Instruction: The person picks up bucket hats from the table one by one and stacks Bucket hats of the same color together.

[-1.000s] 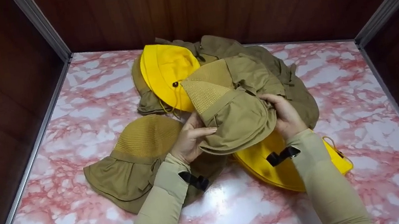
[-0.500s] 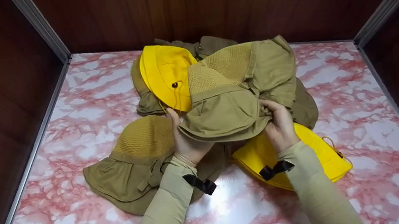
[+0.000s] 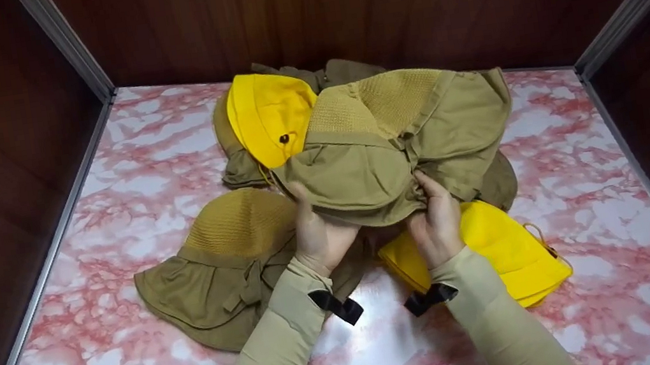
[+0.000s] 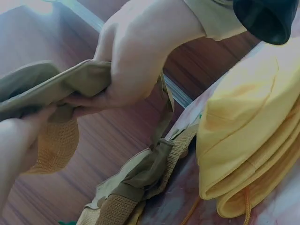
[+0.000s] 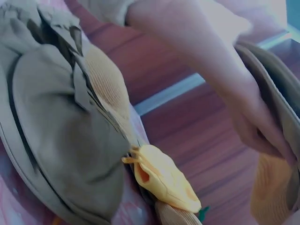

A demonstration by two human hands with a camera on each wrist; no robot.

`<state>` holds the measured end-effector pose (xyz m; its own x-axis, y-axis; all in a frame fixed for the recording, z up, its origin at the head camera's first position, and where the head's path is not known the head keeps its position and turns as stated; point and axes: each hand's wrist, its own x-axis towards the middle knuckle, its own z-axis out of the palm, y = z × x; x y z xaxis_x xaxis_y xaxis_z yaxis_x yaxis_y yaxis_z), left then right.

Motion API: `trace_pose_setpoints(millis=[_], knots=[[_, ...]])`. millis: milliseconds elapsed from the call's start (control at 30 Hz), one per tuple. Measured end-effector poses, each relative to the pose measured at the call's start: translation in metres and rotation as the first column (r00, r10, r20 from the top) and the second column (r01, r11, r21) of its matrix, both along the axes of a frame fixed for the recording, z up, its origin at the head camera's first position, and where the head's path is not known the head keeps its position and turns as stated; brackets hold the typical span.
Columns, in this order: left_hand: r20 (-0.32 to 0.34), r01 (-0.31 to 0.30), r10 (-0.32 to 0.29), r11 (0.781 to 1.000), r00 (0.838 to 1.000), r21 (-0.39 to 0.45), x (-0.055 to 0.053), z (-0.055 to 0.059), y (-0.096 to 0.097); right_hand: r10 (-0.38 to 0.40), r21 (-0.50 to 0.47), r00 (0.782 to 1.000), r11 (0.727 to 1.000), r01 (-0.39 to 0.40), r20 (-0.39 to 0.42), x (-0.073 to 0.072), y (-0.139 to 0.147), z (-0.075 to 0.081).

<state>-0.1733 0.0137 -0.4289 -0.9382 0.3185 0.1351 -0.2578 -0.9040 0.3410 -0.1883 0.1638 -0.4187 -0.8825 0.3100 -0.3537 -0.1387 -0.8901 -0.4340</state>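
A khaki sun hat (image 3: pixel 355 171) with a mesh-woven crown and a wide cloth brim is held up in both hands over the pile. My left hand (image 3: pixel 322 231) grips the near brim on its left, thumb on top and fingers underneath. My right hand (image 3: pixel 436 217) holds the brim further right, its thumb also above the cloth. In the left wrist view, the brim appears edge-on, pinched by fingers. Another khaki hat (image 3: pixel 228 268) lies below and left of my left hand. A yellow bucket hat (image 3: pixel 510 258) lies under and beside my right wrist.
Behind the held hat, a yellow hat (image 3: pixel 269 113) with a cord and black toggle rests over other khaki hats (image 3: pixel 242 166). Dark wood-patterned panels (image 3: pixel 325 8) with metal edge strips enclose the red-and-white marbled table (image 3: pixel 91 256) at the back and sides.
The held hat has been spread wider and its brim opened out to the right. My hands have come closer together, the left thumb now over the near brim edge.
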Motion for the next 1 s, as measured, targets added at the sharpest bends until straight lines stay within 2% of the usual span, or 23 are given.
trace_pose_setpoints(millis=[167,233,333,500,600,767,867,1000], knots=[[0.011,-0.042,0.044,0.985,0.999,-0.165,0.007,0.0,0.009,-0.012,-0.03,0.999,0.999,0.011,-0.031,0.007,-0.014,-0.004],[0.011,-0.046,0.049,0.98,0.999,-0.192,0.008,0.001,0.012,0.005,-0.025,0.999,1.0,-0.006,-0.049,0.01,-0.018,-0.005],[0.027,-0.032,0.038,0.983,0.999,-0.182,0.007,0.001,0.014,0.029,-0.001,0.997,1.0,-0.029,-0.066,0.013,-0.021,-0.008],[0.103,-0.012,0.021,0.996,0.994,-0.083,0.003,0.0,0.011,0.088,0.014,0.989,0.996,-0.087,-0.123,0.016,-0.019,-0.01],[0.128,-0.018,0.025,0.998,0.991,-0.055,0.001,0.0,0.006,0.137,0.075,0.982,0.989,-0.128,-0.128,0.019,-0.016,-0.009],[0.121,-0.029,0.035,0.999,0.992,-0.045,-0.002,0.0,-0.005,0.206,0.157,0.968,0.97,-0.183,-0.146,0.024,-0.008,-0.008],[0.114,-0.035,0.04,0.998,0.993,-0.047,-0.003,-0.001,-0.011,0.242,0.124,0.95,0.967,-0.221,-0.198,0.023,-0.002,-0.008],[0.115,-0.045,0.05,0.998,0.992,-0.051,-0.003,-0.003,-0.019,0.297,0.143,0.932,0.952,-0.271,-0.207,0.021,0.008,-0.008]])
